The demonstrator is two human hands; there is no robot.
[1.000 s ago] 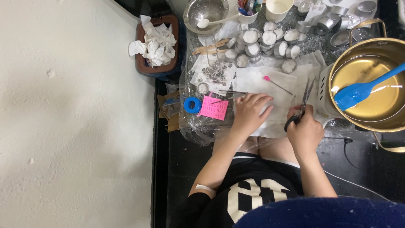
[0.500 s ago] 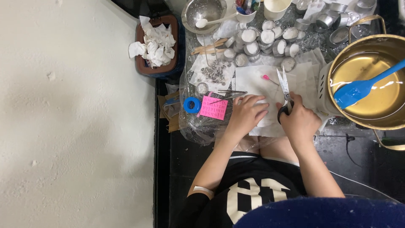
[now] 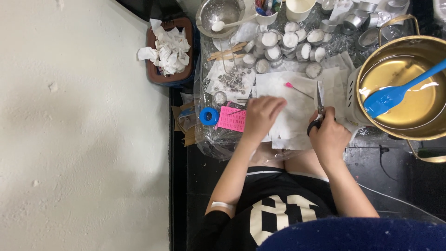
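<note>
Cluttered worktop (image 3: 218, 144) here, wrapped in crinkly clear plastic, with a pale wall off to one side. Taking the white paper sheet (image 3: 290, 109) in the middle as the anchor: the left hand (image 3: 261, 116) lies spread on its near-left part, fingers loose, pinning it down. The right hand (image 3: 329, 135) is at the sheet's right edge, clenched around the black handles of scissors (image 3: 319, 104), blades pointing away over the paper. A pink-headed pin (image 3: 297, 89) lies on the sheet's far part. Beyond the sheet sits a bunch of small tealight cups (image 3: 290, 42), looks like wax inside. Right of it, a brass pot (image 3: 402, 88) holds a blue spatula (image 3: 395, 93).
</note>
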